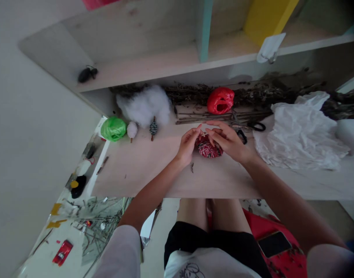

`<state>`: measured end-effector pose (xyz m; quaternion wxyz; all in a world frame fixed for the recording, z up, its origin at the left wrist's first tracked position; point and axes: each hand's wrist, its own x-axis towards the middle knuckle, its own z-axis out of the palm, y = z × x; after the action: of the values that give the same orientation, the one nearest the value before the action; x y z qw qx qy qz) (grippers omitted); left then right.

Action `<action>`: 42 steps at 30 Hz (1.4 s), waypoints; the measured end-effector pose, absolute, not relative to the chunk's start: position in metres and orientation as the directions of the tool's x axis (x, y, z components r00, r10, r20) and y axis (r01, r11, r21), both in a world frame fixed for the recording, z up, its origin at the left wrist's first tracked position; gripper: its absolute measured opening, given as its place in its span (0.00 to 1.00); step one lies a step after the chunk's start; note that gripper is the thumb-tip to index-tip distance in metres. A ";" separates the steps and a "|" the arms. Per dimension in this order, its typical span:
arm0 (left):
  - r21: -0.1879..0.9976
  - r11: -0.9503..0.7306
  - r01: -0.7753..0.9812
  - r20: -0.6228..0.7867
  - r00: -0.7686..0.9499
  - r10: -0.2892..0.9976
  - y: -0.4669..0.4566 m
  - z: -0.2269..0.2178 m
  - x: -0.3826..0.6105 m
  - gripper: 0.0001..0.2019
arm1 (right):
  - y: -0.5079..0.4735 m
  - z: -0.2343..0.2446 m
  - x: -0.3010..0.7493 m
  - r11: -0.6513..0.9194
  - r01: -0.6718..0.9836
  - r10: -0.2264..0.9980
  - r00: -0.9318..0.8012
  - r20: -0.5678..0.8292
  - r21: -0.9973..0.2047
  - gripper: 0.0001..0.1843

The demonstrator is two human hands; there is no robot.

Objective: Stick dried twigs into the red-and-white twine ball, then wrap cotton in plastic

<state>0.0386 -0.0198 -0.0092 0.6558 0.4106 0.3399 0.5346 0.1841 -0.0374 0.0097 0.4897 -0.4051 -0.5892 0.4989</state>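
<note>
Wooden desk (136,166), dry twigs (203,117), scissors (256,126), wrapped ball (208,148)

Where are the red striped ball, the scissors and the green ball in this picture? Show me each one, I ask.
red striped ball (208,148): head view, on its lower middle.
scissors (264,126): head view, on the black handle loop.
green ball (113,129): head view, on its middle.

Craft workspace, wooden desk (136,166), shelf above (154,65), dry twigs (200,94), cotton wadding (143,105)
</note>
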 end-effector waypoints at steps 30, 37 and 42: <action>0.906 0.078 -0.416 0.008 0.200 0.980 -0.021 -0.007 0.039 0.16 | -0.038 0.011 0.184 0.146 -0.029 0.973 -0.177 0.149 -0.989 0.22; 0.903 0.072 -0.424 0.018 0.204 0.979 -0.020 -0.009 0.039 0.16 | -0.038 0.011 0.184 0.155 -0.017 0.970 -0.187 0.155 -0.988 0.21; 0.904 0.089 -0.419 -0.009 0.188 0.982 -0.019 -0.009 0.040 0.15 | -0.038 0.010 0.184 0.147 -0.006 0.973 -0.180 0.146 -0.989 0.21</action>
<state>0.0398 -0.0195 -0.0089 0.6529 0.4096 0.3437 0.5365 0.1840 -0.0383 0.0103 0.4865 -0.4164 -0.5803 0.5031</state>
